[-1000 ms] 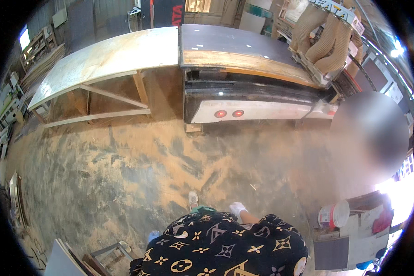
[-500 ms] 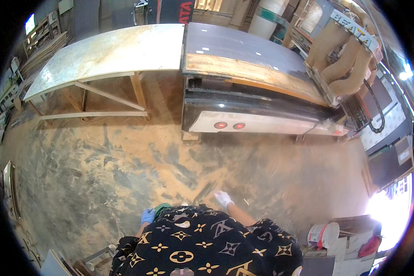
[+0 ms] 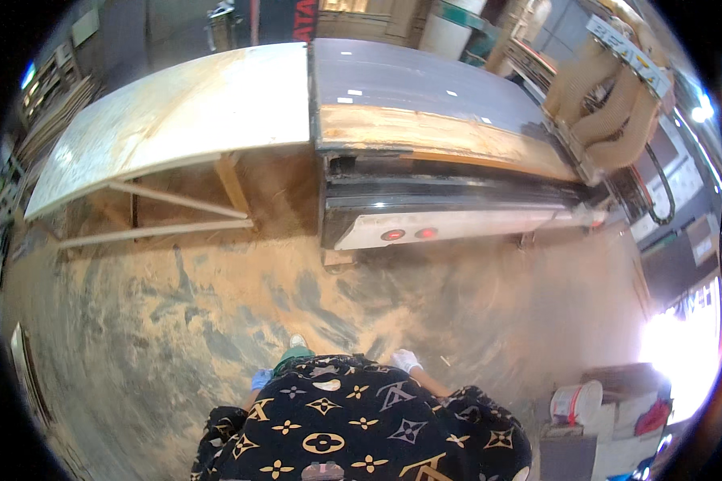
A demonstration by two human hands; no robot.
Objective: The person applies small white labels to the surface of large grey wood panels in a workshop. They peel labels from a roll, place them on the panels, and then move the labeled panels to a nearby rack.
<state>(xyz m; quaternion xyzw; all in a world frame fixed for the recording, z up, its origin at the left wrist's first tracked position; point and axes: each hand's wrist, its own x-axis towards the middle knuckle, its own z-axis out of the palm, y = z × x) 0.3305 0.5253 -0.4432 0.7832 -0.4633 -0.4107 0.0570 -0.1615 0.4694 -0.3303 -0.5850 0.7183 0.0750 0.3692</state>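
My left hand (image 3: 261, 378), in a blue glove, hangs low beside my body. It is half hidden by my dark patterned top, and its fingers cannot be made out. On the other side, my right hand (image 3: 407, 360) wears a white glove and hangs over the floor with its fingers loosely apart; nothing shows in it. Both hands are well away from the machine and the tables. Ahead stands a long machine bed (image 3: 425, 76) with a grey sheet on top and a bare wood strip along the near edge. Two red buttons (image 3: 410, 234) sit on its pale front panel.
A pale-topped table (image 3: 192, 104) on a wooden frame adjoins the bed at left. Ribbed hoses (image 3: 618, 120) hang on the machine's gantry at right. A white bucket (image 3: 576, 403) stands among boards at lower right. Sawdust covers the concrete floor (image 3: 176, 321).
The table and machine sit lower and larger in view. My right hand has shifted right and down; my left hand is more covered by my top. A shoe now shows ahead of me.
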